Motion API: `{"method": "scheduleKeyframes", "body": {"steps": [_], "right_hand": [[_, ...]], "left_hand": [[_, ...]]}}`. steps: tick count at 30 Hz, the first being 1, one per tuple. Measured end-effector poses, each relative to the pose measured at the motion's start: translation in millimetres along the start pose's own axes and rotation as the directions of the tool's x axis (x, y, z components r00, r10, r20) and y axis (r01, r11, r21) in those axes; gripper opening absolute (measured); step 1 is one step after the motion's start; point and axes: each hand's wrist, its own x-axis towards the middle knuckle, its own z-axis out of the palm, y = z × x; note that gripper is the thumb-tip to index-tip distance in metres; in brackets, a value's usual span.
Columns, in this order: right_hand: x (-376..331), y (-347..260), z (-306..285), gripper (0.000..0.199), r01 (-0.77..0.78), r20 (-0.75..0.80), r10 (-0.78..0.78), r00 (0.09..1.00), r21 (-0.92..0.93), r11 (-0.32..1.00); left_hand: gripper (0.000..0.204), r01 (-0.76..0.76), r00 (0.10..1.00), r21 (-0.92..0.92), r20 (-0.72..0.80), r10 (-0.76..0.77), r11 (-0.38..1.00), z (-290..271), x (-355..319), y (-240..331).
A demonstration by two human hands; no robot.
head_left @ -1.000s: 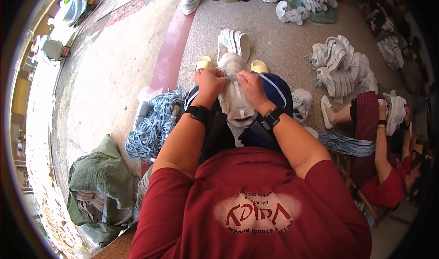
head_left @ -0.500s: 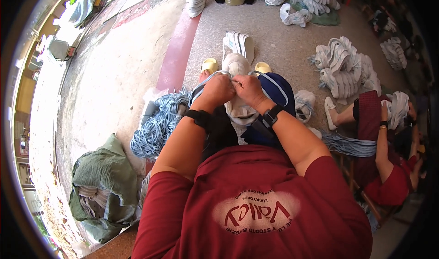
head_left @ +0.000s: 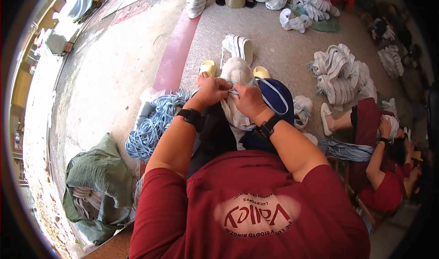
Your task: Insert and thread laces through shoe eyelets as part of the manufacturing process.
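Note:
A white shoe upper (head_left: pixel 236 69) rests at my knees, with light blue shoelace (head_left: pixel 280 90) trailing from it in a loop to the right. My left hand (head_left: pixel 213 92) pinches the shoelace above the upper, its fingers pressed together. Close beside it, my right hand (head_left: pixel 249 99) is also closed in a pinch on the lace. Exactly where the lace threads through the upper is hidden by my fingers. Navy blue cloth (head_left: pixel 275 97) lies under the loop, right of the upper. A nested stack of white uppers (head_left: pixel 238 47) sits on the floor just beyond.
Left of my legs lies a tangled heap of light blue laces (head_left: pixel 153 133). A green cloth sack (head_left: pixel 98 181) stands lower left. Piles of white uppers (head_left: pixel 340 73) cover the floor on the right, where a co-worker in red (head_left: pixel 382 186) sits handling a white upper.
My left hand has moved a little left and down, away from the right. Both hands now hold lace between them. The co-worker's hands have shifted lower.

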Motion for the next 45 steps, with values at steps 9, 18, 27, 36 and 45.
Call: {"method": "scheduleKeyframes", "body": {"steps": [9,18,27,36,45], "right_hand": [[6,-10,2,0.006,0.220,0.022,-0.222,0.975,-0.252,0.942],[17,-18,1,0.009,0.289,0.107,-0.268,0.957,-0.349,0.891],[-3,-17,-36,0.009,0.316,0.393,-0.230,0.891,-0.172,0.933],[-43,-98,-150,0.018,-0.224,0.416,-0.568,0.710,0.898,0.378],[-50,-52,-123,0.016,-0.082,0.086,-0.022,0.996,0.983,0.167]], "left_hand": [[0.016,0.175,0.977,-0.232,0.159,-0.140,0.957,-5,9,4],[0.015,0.159,0.986,-0.141,0.075,-0.149,0.977,8,8,-21],[0.024,0.255,0.962,-0.571,0.071,-0.263,0.780,6,1,3],[0.010,0.254,0.967,-0.356,0.063,-0.248,0.899,3,-4,11],[0.039,-0.123,0.982,-0.564,-0.187,0.018,0.817,-47,-46,155]]}}
